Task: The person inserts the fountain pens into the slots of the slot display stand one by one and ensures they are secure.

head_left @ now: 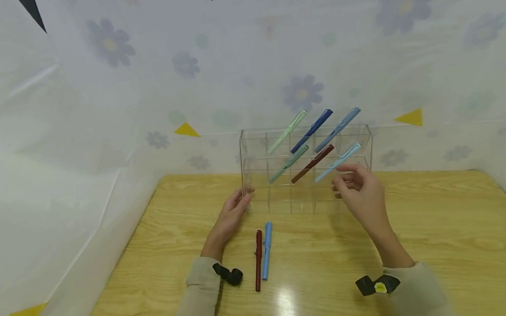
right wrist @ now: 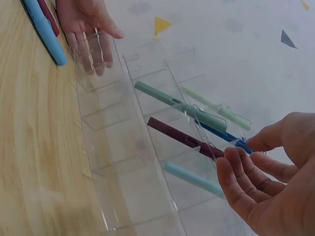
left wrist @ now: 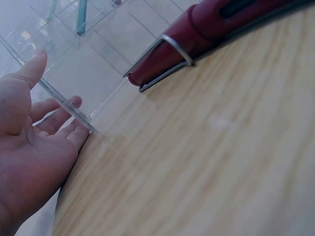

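Observation:
A clear acrylic rack (head_left: 257,205) with stepped compartments stands before me. My left hand (head_left: 231,215) is at its left side, fingers extended along the clear side panel and thumb near the panel's edge. My right hand (head_left: 362,196) is at the rack's right front, fingers loosely bent with nothing between them, close to a light blue pen (head_left: 339,162). Beside that pen, a dark red pen (head_left: 312,164) and a muted green pen (head_left: 288,164) lean in the same tier. Behind them lean a pale green pen (head_left: 288,131), a dark blue pen (head_left: 311,131) and a grey-blue pen (head_left: 338,129).
On the wooden table (head_left: 444,231), another dark red pen (head_left: 258,260) and a blue pen (head_left: 267,250) lie side by side in front of the rack, right of my left forearm. A flower-patterned sheet (head_left: 245,73) hangs close behind the rack.

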Demonstrator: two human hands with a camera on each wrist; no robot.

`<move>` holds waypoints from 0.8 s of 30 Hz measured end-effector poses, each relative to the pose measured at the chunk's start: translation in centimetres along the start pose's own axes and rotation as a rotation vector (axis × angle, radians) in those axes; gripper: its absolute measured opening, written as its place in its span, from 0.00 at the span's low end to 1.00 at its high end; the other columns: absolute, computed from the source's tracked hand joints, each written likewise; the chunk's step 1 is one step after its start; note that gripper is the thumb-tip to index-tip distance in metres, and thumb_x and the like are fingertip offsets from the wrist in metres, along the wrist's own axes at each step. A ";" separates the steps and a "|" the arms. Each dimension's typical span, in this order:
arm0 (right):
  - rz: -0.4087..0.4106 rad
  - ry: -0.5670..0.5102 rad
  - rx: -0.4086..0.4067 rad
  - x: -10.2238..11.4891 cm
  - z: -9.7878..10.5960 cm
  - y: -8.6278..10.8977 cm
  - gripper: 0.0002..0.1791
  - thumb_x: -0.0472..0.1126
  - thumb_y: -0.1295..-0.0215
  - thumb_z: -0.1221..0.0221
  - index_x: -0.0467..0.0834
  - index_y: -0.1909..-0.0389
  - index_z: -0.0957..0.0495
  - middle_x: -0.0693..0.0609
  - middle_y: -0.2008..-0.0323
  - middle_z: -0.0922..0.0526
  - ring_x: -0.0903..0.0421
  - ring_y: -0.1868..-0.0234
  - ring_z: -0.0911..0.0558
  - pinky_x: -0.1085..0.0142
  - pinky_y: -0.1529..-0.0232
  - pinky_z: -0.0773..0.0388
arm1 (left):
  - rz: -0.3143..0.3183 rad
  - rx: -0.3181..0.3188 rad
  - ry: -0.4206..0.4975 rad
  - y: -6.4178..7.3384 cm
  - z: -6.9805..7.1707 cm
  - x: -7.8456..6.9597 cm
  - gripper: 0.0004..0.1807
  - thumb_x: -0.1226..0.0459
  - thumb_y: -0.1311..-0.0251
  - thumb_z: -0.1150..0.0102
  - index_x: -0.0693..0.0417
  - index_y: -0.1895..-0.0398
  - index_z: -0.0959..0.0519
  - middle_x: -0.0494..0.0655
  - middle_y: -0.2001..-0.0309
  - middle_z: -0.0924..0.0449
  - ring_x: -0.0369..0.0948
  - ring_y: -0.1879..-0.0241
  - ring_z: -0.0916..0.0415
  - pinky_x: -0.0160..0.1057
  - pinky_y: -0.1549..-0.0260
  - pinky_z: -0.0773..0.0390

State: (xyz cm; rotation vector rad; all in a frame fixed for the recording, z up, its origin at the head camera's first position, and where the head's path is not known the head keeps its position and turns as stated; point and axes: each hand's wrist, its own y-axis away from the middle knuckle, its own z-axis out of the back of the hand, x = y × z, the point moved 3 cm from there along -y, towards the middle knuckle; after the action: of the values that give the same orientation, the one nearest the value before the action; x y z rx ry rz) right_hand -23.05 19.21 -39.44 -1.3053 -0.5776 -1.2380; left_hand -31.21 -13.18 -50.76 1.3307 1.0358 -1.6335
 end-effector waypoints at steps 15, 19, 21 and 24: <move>-0.104 -0.081 0.165 0.8 -6.5 2.5 0.15 0.31 0.31 0.37 0.36 0.44 0.22 0.39 0.61 0.16 0.56 0.67 0.14 0.60 0.68 0.14 | -0.005 0.000 0.011 -0.1 -0.2 0.0 0.29 0.51 0.19 0.54 0.58 0.25 0.34 0.53 0.25 0.36 0.52 0.25 0.41 0.58 0.29 0.42; -0.137 -0.061 0.206 0.1 -7.9 3.3 0.16 0.32 0.31 0.36 0.38 0.43 0.22 0.42 0.61 0.16 0.49 0.65 0.14 0.60 0.69 0.15 | -0.005 0.000 0.015 -0.2 -0.2 -0.1 0.28 0.52 0.19 0.54 0.58 0.25 0.34 0.52 0.25 0.37 0.51 0.25 0.41 0.58 0.30 0.41; -0.160 -0.041 0.222 -0.3 -8.6 3.8 0.17 0.34 0.31 0.35 0.39 0.43 0.22 0.43 0.61 0.16 0.47 0.64 0.14 0.62 0.70 0.15 | -0.002 -0.001 0.015 -0.2 -0.2 -0.1 0.28 0.52 0.19 0.54 0.57 0.25 0.33 0.51 0.25 0.37 0.51 0.25 0.41 0.58 0.30 0.40; -0.175 -0.008 0.241 -0.6 -9.6 4.5 0.17 0.36 0.31 0.34 0.39 0.44 0.21 0.45 0.62 0.16 0.49 0.65 0.15 0.65 0.72 0.17 | 0.000 -0.004 0.010 -0.1 -0.1 0.0 0.28 0.52 0.19 0.55 0.57 0.25 0.33 0.51 0.25 0.36 0.51 0.25 0.41 0.58 0.30 0.40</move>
State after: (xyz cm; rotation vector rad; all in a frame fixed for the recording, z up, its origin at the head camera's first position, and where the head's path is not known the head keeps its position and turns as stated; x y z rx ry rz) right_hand -22.16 9.78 -44.15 -1.0754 -0.8345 -1.2619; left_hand -31.27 -13.09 -50.71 1.3378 1.0448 -1.6253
